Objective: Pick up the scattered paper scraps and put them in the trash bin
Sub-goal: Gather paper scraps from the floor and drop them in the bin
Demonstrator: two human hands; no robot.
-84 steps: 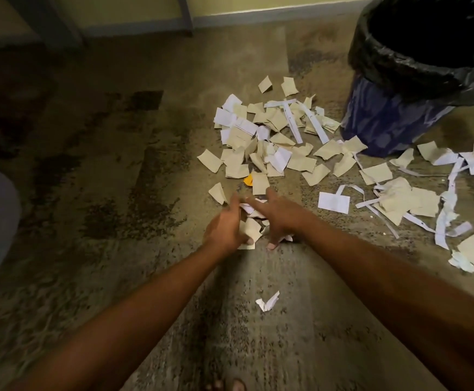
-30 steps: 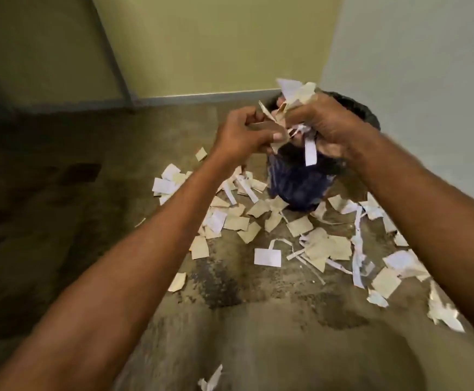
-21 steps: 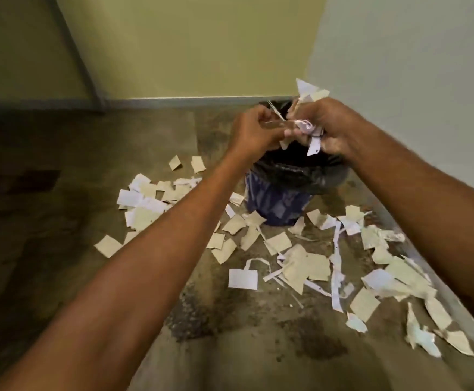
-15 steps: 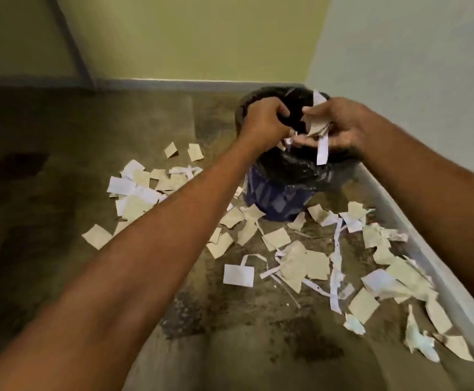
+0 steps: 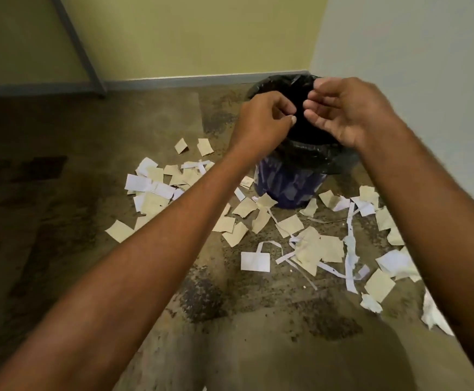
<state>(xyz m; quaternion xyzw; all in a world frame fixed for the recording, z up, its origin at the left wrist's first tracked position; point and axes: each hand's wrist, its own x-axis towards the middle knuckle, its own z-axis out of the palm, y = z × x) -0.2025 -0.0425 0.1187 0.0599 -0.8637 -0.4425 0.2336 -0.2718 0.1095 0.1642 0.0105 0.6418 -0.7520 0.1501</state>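
Observation:
The blue trash bin [image 5: 285, 184] with a black liner stands in the corner of the room. Both hands hover over its dark mouth. My left hand [image 5: 264, 119] has its fingers curled loosely and holds nothing that I can see. My right hand [image 5: 346, 111] is spread, palm toward the bin, and empty. Several beige and white paper scraps [image 5: 312, 249] lie scattered on the floor around the bin's base, with a white rectangle [image 5: 255, 261] nearest to me and a cluster [image 5: 156, 187] to the left.
A pale wall [image 5: 413, 80] runs close along the right side, and a yellow wall [image 5: 188, 38] with a grey baseboard closes the back. A grey metal leg [image 5: 77, 46] slants at the back left. The floor is stained concrete [image 5: 60, 221].
My hands carried a bunch of scraps from the floor up over the bin. The scraps that they held half a second ago are gone from both hands.

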